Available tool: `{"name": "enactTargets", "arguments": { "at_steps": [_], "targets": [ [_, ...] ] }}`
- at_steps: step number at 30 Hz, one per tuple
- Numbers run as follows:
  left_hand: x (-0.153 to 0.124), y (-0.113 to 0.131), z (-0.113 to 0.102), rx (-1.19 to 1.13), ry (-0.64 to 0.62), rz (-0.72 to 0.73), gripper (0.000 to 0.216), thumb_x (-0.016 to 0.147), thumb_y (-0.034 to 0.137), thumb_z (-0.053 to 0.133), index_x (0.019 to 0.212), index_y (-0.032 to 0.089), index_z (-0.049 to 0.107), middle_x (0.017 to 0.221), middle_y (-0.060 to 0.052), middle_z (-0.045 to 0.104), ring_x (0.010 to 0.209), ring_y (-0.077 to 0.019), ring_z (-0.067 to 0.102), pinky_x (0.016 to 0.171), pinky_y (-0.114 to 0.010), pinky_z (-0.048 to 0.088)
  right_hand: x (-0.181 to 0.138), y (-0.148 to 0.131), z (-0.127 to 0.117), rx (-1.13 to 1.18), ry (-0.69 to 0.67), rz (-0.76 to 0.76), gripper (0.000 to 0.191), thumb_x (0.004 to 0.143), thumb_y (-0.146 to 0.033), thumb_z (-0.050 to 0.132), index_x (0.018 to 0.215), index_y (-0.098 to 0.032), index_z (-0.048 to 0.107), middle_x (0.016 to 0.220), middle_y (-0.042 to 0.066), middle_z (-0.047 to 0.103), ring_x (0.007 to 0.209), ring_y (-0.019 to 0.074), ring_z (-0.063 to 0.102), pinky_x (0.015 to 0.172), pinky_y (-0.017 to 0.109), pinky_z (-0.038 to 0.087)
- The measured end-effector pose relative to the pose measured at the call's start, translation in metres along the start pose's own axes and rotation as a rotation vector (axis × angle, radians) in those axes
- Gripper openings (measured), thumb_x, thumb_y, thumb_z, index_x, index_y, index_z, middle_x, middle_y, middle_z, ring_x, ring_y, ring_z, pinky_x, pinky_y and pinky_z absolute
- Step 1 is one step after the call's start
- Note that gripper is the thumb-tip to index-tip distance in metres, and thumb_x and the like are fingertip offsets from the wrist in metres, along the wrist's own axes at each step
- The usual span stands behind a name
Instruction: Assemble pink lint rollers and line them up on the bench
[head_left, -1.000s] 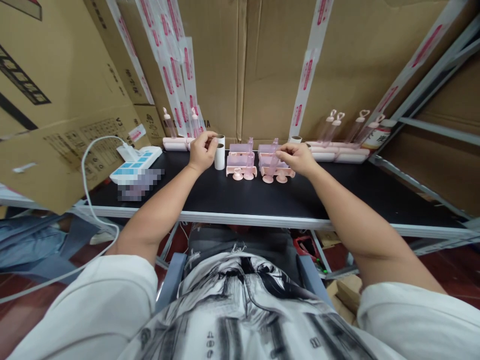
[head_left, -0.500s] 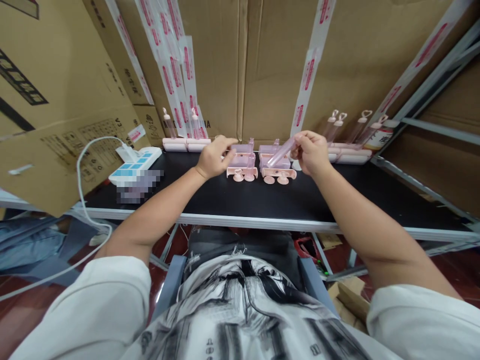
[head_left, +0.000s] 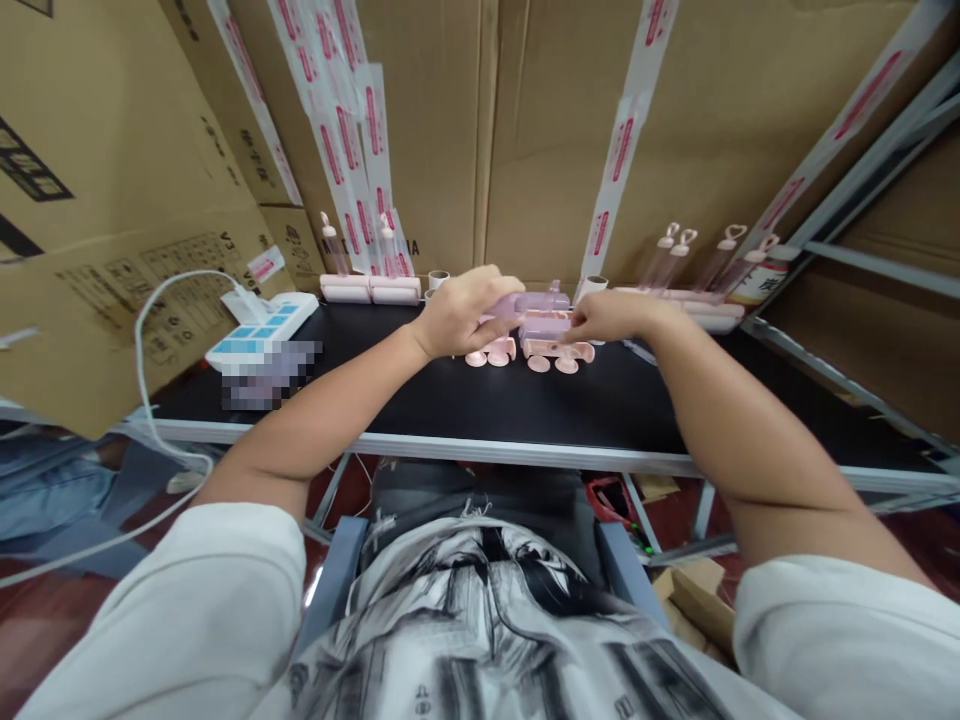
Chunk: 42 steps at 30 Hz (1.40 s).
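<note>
Both hands have swung in from half a second ago and now meet over the pink pieces at mid-frame. Left hand [head_left: 461, 312] sits just left of centre, fingers curled and pinching the left end of a pink tube [head_left: 534, 301] that lies about level. Right hand [head_left: 611, 316] comes in from the right, fingers pressed together on the tube's other end. So the tube is held off the desk [head_left: 450, 400] between the two hands, just above the pink holders [head_left: 555, 338].

Those holders stand on the black desk on round pink feet, touching one another side by side, partly hidden behind the left hand.

Behind the left hand, a small white roll [head_left: 438, 281] stands upright near the back edge. Further left along the back, a flat pink tray [head_left: 370, 289] carries two upright tubes. At right of the frame, more tubes [head_left: 701, 255] with heart-shaped caps lean against the cardboard boxes [head_left: 540, 130] that wall in the back. A white power strip [head_left: 259, 325] with blue switches lies at the desk's left end, its white cable [head_left: 146, 370] looping down off the edge.
</note>
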<state>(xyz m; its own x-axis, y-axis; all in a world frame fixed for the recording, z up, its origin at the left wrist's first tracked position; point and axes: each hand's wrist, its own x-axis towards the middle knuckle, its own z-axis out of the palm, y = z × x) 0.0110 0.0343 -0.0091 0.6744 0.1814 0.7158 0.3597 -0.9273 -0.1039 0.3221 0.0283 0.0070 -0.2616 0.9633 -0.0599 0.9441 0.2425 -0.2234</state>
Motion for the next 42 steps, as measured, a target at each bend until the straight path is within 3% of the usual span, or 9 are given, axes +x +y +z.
{"name": "enactTargets", "arguments": {
  "at_steps": [3,7,11,13,16,19,27,34,42],
  "targets": [
    [-0.017,-0.014,0.012,-0.024,-0.023,0.013,0.066,0.109,0.074,0.040,0.133,0.021,0.071,0.114,-0.012,0.082,0.106,-0.0267,0.081,0.093,-0.041,0.063,0.004,0.015,0.016,-0.043,-0.123,0.022,0.046,0.076,-0.058,0.088,0.051,-0.024,0.070,0.061,0.006,0.072,0.056,0.0215,0.063,0.057,0.037,0.042],
    [-0.030,-0.017,0.018,-0.074,-0.059,-0.039,0.072,0.106,0.076,0.048,0.142,0.017,0.066,0.130,-0.015,0.082,0.108,-0.0269,0.082,0.090,-0.037,0.062,0.003,0.023,0.028,0.036,-0.100,-0.030,0.049,0.072,-0.063,0.089,0.050,-0.024,0.068,0.058,0.006,0.069,0.052,0.0205,0.058,0.053,0.036,0.039],
    [-0.031,-0.007,0.016,-0.085,-0.120,-0.080,0.054,0.108,0.063,0.056,0.138,0.021,0.071,0.125,-0.011,0.084,0.109,-0.0259,0.082,0.092,-0.035,0.062,-0.012,0.014,0.023,0.268,0.174,-0.148,0.059,0.077,-0.074,0.081,0.054,-0.023,0.063,0.052,0.000,0.055,0.051,0.0145,0.046,0.052,0.032,0.032],
    [-0.031,-0.002,0.017,-0.076,-0.137,-0.070,0.046,0.107,0.056,0.061,0.136,0.022,0.073,0.127,-0.010,0.084,0.115,-0.0262,0.081,0.096,-0.036,0.062,-0.021,-0.001,0.025,0.493,0.340,-0.244,0.058,0.081,-0.078,0.079,0.066,-0.023,0.069,0.056,-0.001,0.054,0.054,0.0134,0.043,0.053,0.031,0.031],
    [-0.030,0.007,0.019,-0.074,-0.167,-0.077,0.042,0.106,0.051,0.065,0.135,0.023,0.075,0.126,-0.009,0.085,0.121,-0.0266,0.080,0.102,-0.037,0.061,-0.031,-0.025,0.035,0.743,0.458,-0.334,0.058,0.079,-0.081,0.082,0.074,-0.024,0.072,0.058,-0.001,0.055,0.054,0.0134,0.042,0.053,0.031,0.033],
    [-0.028,0.014,0.020,-0.077,-0.198,-0.129,0.046,0.107,0.055,0.063,0.137,0.023,0.075,0.125,-0.009,0.085,0.118,-0.0267,0.080,0.100,-0.038,0.061,-0.034,-0.037,0.045,0.741,0.506,-0.377,0.057,0.077,-0.078,0.087,0.072,-0.023,0.072,0.061,0.000,0.058,0.055,0.0132,0.044,0.053,0.030,0.034],
    [-0.021,0.022,0.013,-0.056,-0.289,-0.222,0.044,0.107,0.051,0.059,0.133,0.020,0.075,0.132,-0.010,0.082,0.119,-0.0286,0.078,0.097,-0.037,0.057,-0.030,-0.036,0.054,0.756,0.384,-0.487,0.054,0.081,-0.071,0.089,0.080,-0.019,0.076,0.064,0.001,0.066,0.055,0.0124,0.050,0.053,0.028,0.037],
    [-0.017,0.025,0.011,0.016,-0.464,-0.192,0.037,0.108,0.050,0.056,0.121,0.021,0.076,0.116,-0.008,0.084,0.108,-0.0271,0.078,0.084,-0.034,0.050,-0.031,-0.039,0.050,0.430,0.178,-0.595,0.046,0.102,-0.060,0.070,0.083,-0.018,0.076,0.068,0.002,0.071,0.061,0.0138,0.059,0.063,0.027,0.042],
    [-0.015,0.030,0.011,0.133,-0.555,-0.216,0.039,0.110,0.053,0.054,0.121,0.021,0.073,0.104,-0.007,0.083,0.096,-0.0271,0.079,0.070,-0.034,0.042,-0.027,-0.036,0.057,0.265,0.247,-0.669,0.041,0.109,-0.048,0.060,0.081,-0.019,0.070,0.068,0.002,0.072,0.059,0.0141,0.062,0.065,0.027,0.041]
  ]
}}
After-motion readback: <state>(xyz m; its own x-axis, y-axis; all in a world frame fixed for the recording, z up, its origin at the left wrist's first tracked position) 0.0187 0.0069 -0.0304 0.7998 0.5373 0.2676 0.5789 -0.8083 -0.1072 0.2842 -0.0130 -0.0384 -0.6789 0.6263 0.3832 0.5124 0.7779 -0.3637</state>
